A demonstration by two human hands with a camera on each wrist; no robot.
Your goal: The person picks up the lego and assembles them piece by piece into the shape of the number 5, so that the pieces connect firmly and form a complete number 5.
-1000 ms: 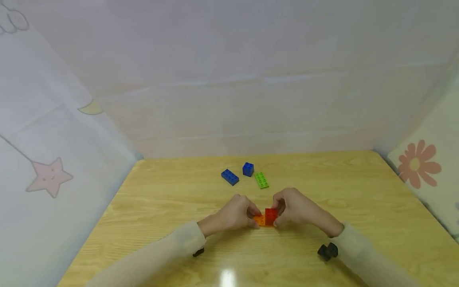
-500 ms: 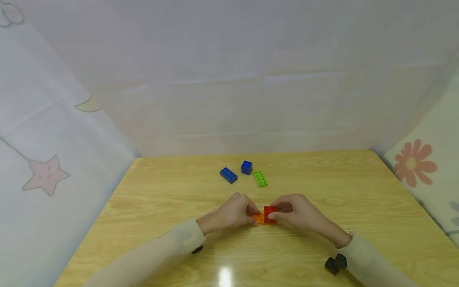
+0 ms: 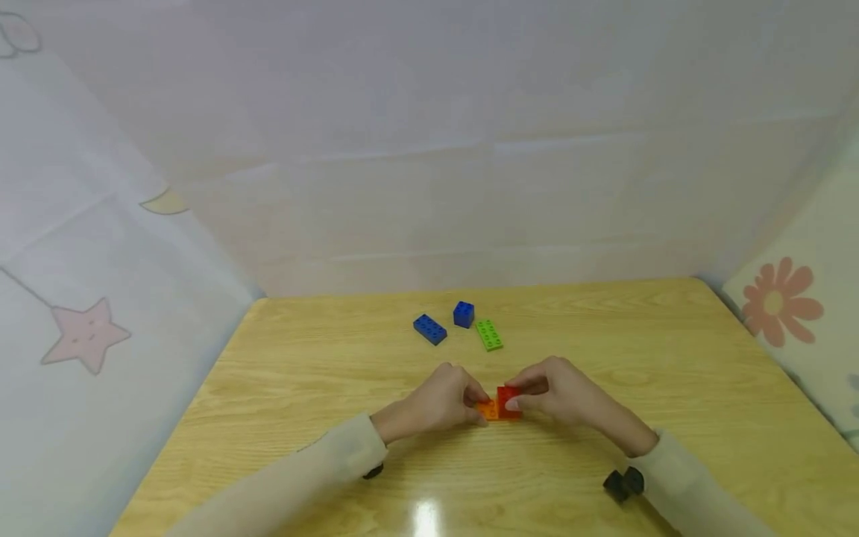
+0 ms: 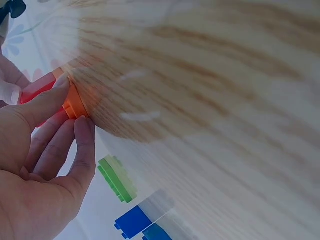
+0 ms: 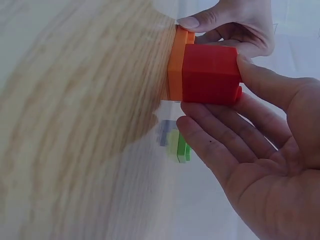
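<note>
Hands meet at the near middle of the table (image 3: 671, 358). Since half a second ago the right hand (image 3: 564, 395) has lifted its wrist slightly; thumb and fingers still pinch the red brick (image 3: 508, 399), which sits on the flat orange plate (image 3: 488, 409). The left hand (image 3: 439, 399) pinches the plate's left end as before. Two blue bricks (image 3: 430, 329) and the green plate (image 3: 489, 335) behind are unmoved. No writing legible on any piece.
</note>
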